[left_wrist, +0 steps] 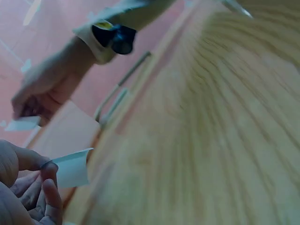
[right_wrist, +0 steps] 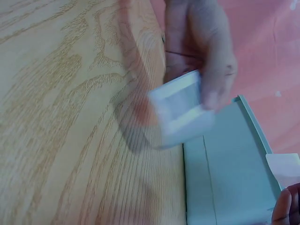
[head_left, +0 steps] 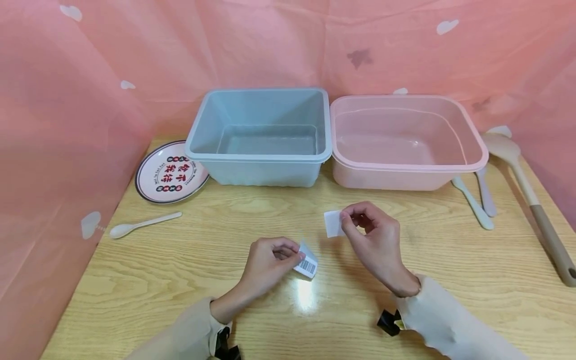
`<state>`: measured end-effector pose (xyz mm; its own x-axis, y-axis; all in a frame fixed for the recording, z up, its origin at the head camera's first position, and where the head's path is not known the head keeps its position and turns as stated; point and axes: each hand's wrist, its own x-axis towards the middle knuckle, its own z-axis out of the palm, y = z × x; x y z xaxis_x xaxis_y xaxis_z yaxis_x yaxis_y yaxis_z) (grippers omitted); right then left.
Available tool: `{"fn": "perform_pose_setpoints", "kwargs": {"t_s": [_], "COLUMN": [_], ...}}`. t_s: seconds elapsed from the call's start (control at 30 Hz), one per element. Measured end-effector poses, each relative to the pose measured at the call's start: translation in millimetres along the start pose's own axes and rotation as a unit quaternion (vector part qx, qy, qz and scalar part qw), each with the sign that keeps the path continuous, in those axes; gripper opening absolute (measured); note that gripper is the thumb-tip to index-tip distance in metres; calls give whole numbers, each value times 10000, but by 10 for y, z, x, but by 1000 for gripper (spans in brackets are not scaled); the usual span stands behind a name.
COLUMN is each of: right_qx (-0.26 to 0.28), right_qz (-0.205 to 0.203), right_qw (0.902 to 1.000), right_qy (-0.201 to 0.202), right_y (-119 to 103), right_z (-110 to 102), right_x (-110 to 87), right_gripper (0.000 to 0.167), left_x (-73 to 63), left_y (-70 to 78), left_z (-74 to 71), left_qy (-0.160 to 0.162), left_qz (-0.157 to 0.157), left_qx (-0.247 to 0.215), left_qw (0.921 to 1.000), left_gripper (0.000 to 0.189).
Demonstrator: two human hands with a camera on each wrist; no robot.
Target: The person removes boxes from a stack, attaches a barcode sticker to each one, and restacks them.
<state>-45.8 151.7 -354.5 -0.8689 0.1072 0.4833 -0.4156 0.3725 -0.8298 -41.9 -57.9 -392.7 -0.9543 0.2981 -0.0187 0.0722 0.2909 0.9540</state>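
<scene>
Between thumb and fingers, my left hand (head_left: 272, 262) pinches a small slip with a barcode label (head_left: 308, 267), held low over the wooden table. In the left wrist view this slip (left_wrist: 72, 169) looks pale and slightly curled. My right hand (head_left: 375, 240) pinches a small white piece of paper (head_left: 333, 223) by its right edge. The two pieces are apart, the white one farther back and to the right. In the right wrist view the barcode slip (right_wrist: 180, 110) is blurred, and the white paper (right_wrist: 284, 168) shows at the right edge.
Behind the hands stand a blue-grey basin (head_left: 258, 170) and a pink basin (head_left: 387, 177). A printed plate (head_left: 157, 172) and a white spoon (head_left: 144, 224) lie left. Right are a green utensil handle (head_left: 474, 205), a lilac one (head_left: 486, 195) and a long ladle (head_left: 542, 220).
</scene>
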Motion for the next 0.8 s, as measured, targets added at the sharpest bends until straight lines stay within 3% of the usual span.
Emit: {"fn": "perform_pose_setpoints", "kwargs": {"t_s": [0.13, 0.27, 0.43, 0.53, 0.63, 0.8], "right_qx": [-24, -84, -186, -232, -313, -585], "right_qz": [-6, -47, -11, 29, 9, -152], "right_qw": [10000, 9999, 9998, 9995, 9992, 9976], "right_qy": [-32, -64, -117, -197, -239, -332], "right_y": [3, 14, 42, 53, 53, 38], "right_z": [8, 2, -12, -17, -19, 3], "right_x": [-11, -25, -38, -41, -39, -10], "right_gripper": [12, 12, 13, 14, 14, 14], "left_x": [4, -7, -32, -49, -51, -30], "left_y": [-61, -62, -39, -20, 33, 251], "left_z": [8, -11, -48, -83, -119, -132], "left_qy": [-185, -256, -33, 74, 155, -52], "left_qz": [-18, 154, 431, 521, 764, 1451], "left_qx": [554, 1303, 2439, 2865, 2708, 1357], "left_qw": [9983, 9910, 9688, 9566, 9595, 9801], "left_gripper": [8, 10, 12, 13, 9, 4]}}
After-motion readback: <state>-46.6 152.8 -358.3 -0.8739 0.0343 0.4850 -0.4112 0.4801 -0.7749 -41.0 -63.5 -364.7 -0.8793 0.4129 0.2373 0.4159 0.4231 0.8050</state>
